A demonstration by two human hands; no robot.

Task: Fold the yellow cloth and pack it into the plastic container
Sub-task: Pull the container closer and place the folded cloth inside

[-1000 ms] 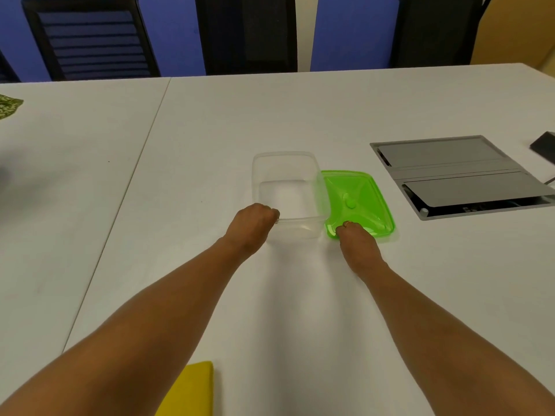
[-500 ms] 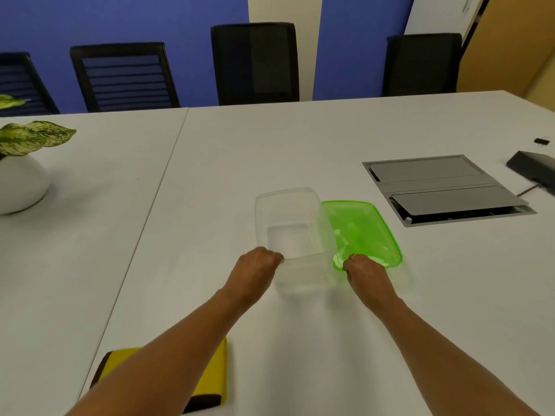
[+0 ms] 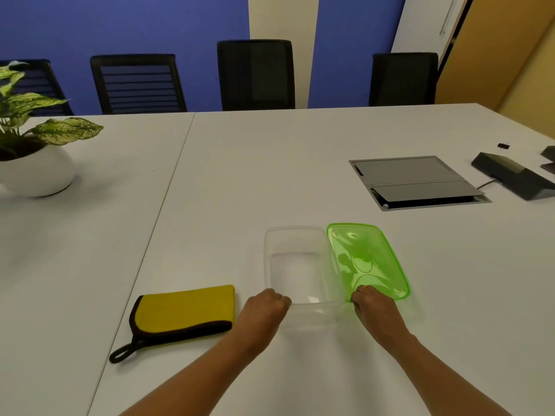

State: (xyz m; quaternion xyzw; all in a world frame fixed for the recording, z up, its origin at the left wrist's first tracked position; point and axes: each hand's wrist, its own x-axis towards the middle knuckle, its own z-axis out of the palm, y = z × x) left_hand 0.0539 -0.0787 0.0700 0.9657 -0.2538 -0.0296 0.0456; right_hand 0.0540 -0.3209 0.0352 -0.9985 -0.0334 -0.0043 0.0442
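Note:
A clear plastic container (image 3: 271, 235) stands open on the white table with nothing inside it. My left hand (image 3: 264, 307) grips its near left corner. A green lid (image 3: 369, 259) leans against the container's right side, and my right hand (image 3: 374, 306) pinches the lid's near edge. The yellow cloth (image 3: 186, 307), folded, with black trim and a black loop, lies flat on the table just left of my left hand, apart from the container.
A potted plant in a white bowl (image 3: 36, 172) stands at the far left. A grey cable hatch (image 3: 414, 181) and dark devices (image 3: 510, 174) lie at the right. Black chairs (image 3: 255, 73) line the table's far edge.
The camera has tilted up, bringing the whole yellow cloth and the plant into view. Both hands keep their hold on the container and lid, which sit nearer to me.

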